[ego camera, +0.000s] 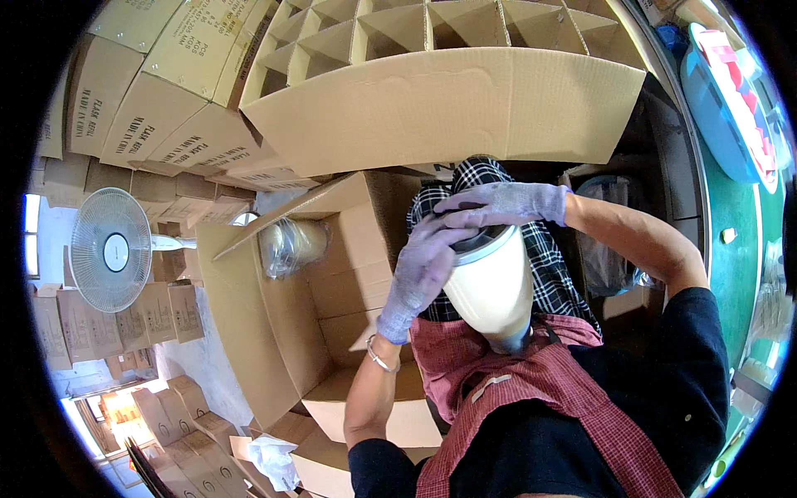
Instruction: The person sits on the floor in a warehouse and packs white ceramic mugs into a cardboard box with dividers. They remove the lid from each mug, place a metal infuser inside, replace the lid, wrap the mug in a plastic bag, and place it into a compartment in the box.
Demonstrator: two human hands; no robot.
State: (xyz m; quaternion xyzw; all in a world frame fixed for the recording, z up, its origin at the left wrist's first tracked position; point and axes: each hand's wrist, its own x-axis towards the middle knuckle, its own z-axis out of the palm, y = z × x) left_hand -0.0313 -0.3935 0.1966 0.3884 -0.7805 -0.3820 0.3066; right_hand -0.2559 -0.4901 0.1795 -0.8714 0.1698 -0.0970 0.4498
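A cream vacuum flask [489,283] lies tilted in my lap, its narrow end against the red checked apron [448,361] and its grey-rimmed end away from me. My left hand [417,267], in a pale purple work glove, rests on the left side of that rim. My right hand [504,203], gloved alike, reaches over the dark top of the rim from the right. The fingers of both hands meet there and hide most of the dark part. Whether it is a lid or an opening cannot be told.
An open cardboard box [348,249] at the left holds a plastic-wrapped item [292,246]. Ahead stands a large carton [436,106] with cardboard dividers. Stacked cartons [168,118] and a fan [112,249] are at the left, a blue basin [716,118] on the green table [725,249] at the right.
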